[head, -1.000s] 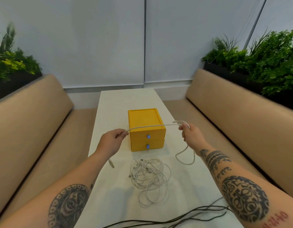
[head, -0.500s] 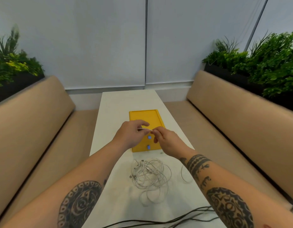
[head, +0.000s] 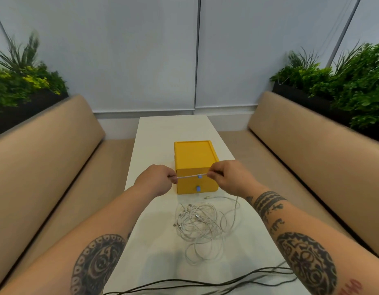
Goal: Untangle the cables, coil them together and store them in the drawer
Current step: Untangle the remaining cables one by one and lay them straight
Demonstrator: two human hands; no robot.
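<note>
Head: left hand (head: 156, 179), right hand (head: 229, 177) pinch white cable (head: 190, 176); black cables (head: 205, 284) cropped.

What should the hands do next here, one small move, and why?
Probably bring the right hand over to the left hand, folding the white cable into a loop. Both hands pinch a short span of it taut before the yellow drawer box, and its slack trails from the right hand onto the table by the tangled white cables, uncoiled.
</note>
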